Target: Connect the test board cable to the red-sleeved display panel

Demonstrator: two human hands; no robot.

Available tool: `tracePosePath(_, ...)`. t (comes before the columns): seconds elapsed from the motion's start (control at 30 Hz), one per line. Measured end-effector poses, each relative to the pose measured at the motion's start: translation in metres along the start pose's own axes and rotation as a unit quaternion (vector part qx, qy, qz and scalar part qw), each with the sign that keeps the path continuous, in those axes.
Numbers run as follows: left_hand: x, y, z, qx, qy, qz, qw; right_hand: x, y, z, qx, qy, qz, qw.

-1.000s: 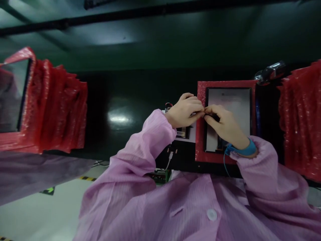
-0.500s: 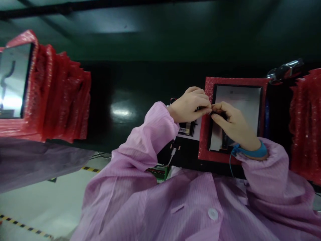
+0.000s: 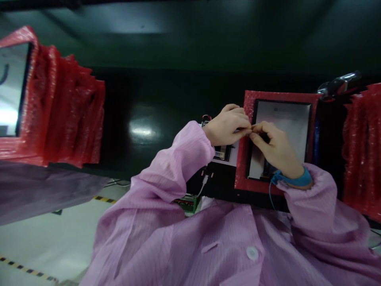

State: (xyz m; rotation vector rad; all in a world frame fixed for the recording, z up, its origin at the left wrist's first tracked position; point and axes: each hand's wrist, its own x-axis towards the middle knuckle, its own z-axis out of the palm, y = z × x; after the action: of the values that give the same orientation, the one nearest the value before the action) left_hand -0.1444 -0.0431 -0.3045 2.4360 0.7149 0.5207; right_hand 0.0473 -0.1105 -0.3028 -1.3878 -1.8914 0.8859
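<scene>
My left hand (image 3: 230,125) and my right hand (image 3: 275,147) meet above the left border of a flat screen panel (image 3: 293,127). Both have thumb and fingers pinched together at the tips. Whatever lies between the fingertips is too small to make out. The panel rests on a red bubble-wrap sheet (image 3: 242,171), partly covered by my right hand. Below my left wrist is a small device with a barcode label (image 3: 220,154), lying on a white sheet and mostly hidden by the hand. A blue strap (image 3: 299,180) circles my right wrist.
Red bubble-wrap packs (image 3: 65,115) stand in a row at the left, a reflective screen (image 3: 12,91) in front. More red packs (image 3: 363,147) are at the right edge. A shiny metal object (image 3: 339,85) lies behind the panel. A white cable plug (image 3: 204,179) sits near the table's front edge.
The fingertips of both hands have come slightly closer together over the panel's edge. The view has shifted a little, so the left stack sits further left. The panel stays in place.
</scene>
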Motion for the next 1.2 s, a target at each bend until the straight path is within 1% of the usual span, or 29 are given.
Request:
tracePosePath(0.1, -0.001, -0.001, 0.000, 0.000, 0.005, -0.001, 1.000, 0.001, 0.000, -0.004, -0.003, -0.011, 0.009, 1.000)
tracePosePath(0.17, -0.001, -0.003, -0.001, -0.006, 0.011, -0.006, 1.000, 0.001, -0.001, -0.009, 0.018, -0.024, 0.028, 0.999)
tracePosePath(0.23, 0.000, -0.005, -0.006, -0.021, 0.019, -0.012, 1.000, 0.000, -0.001, -0.015, 0.068, -0.032, 0.059, 0.995)
tracePosePath(0.3, 0.001, -0.005, -0.014, -0.046, 0.036, -0.024, 0.998, -0.002, -0.001, -0.021, 0.142, -0.021, 0.103, 0.984)
tracePosePath(0.33, 0.000, -0.004, -0.019, -0.062, 0.051, -0.032, 0.996, -0.003, 0.000, -0.023, 0.175, 0.000, 0.123, 0.977)
tracePosePath(0.37, -0.002, -0.002, -0.025, -0.078, 0.074, -0.040, 0.993, -0.005, 0.001, -0.024, 0.195, 0.039, 0.136, 0.971)
tracePosePath(0.4, -0.006, 0.002, -0.032, -0.090, 0.105, -0.050, 0.989, -0.006, 0.003, -0.025, 0.196, 0.096, 0.138, 0.966)
tracePosePath(0.43, -0.012, 0.006, -0.039, -0.100, 0.145, -0.065, 0.982, -0.008, 0.005, -0.026, 0.173, 0.165, 0.129, 0.962)
tracePosePath(0.47, -0.020, 0.012, -0.046, -0.105, 0.188, -0.087, 0.973, -0.010, 0.006, -0.027, 0.126, 0.237, 0.109, 0.957)
tracePosePath(0.5, -0.030, 0.017, -0.052, -0.106, 0.227, -0.114, 0.961, -0.012, 0.007, -0.027, 0.065, 0.297, 0.085, 0.949)
tracePosePath(0.53, -0.042, 0.023, -0.056, -0.104, 0.257, -0.144, 0.950, -0.014, 0.007, -0.028, 0.004, 0.335, 0.061, 0.940)
tracePosePath(0.57, -0.056, 0.029, -0.058, -0.099, 0.273, -0.175, 0.941, -0.017, 0.005, -0.028, -0.046, 0.356, 0.034, 0.933)
tracePosePath(0.6, -0.069, 0.033, -0.058, -0.091, 0.279, -0.203, 0.934, -0.020, 0.001, -0.027, -0.084, 0.355, 0.010, 0.931)
tracePosePath(0.67, -0.095, 0.037, -0.050, -0.052, 0.290, -0.253, 0.922, -0.026, -0.012, -0.025, -0.122, 0.326, -0.035, 0.937)
tracePosePath(0.73, -0.116, 0.035, -0.034, 0.010, 0.315, -0.295, 0.902, -0.032, -0.029, -0.021, -0.145, 0.281, -0.080, 0.945)
tracePosePath(0.77, -0.123, 0.033, -0.026, 0.034, 0.321, -0.308, 0.895, -0.034, -0.038, -0.018, -0.158, 0.243, -0.098, 0.952)
tracePosePath(0.8, -0.128, 0.031, -0.017, 0.048, 0.315, -0.312, 0.895, -0.036, -0.046, -0.014, -0.171, 0.193, -0.114, 0.959)
tracePosePath(0.87, -0.133, 0.029, -0.002, 0.046, 0.277, -0.304, 0.910, -0.038, -0.057, -0.007, -0.200, 0.087, -0.146, 0.965)
tracePosePath(0.9, -0.133, 0.029, 0.004, 0.042, 0.257, -0.296, 0.919, -0.037, -0.061, -0.003, -0.214, 0.039, -0.155, 0.964)
tracePosePath(0.93, -0.132, 0.028, 0.010, 0.045, 0.243, -0.289, 0.925, -0.035, -0.064, 0.000, -0.226, 0.004, -0.162, 0.961)
tracePosePath(0.97, -0.131, 0.028, 0.015, 0.058, 0.238, -0.282, 0.928, -0.031, -0.066, 0.005, -0.231, -0.016, -0.168, 0.958)
tracePosePath(1.03, -0.128, 0.026, 0.023, 0.107, 0.239, -0.261, 0.929, -0.021, -0.068, 0.014, -0.229, -0.026, -0.175, 0.957)
tracePosePath(1.1, -0.126, 0.020, 0.029, 0.158, 0.240, -0.231, 0.930, -0.008, -0.068, 0.025, -0.231, -0.020, -0.186, 0.955)
tracePosePath(1.2, -0.124, 0.010, 0.036, 0.186, 0.226, -0.199, 0.935, 0.011, -0.065, 0.043, -0.290, -0.006, -0.195, 0.937)
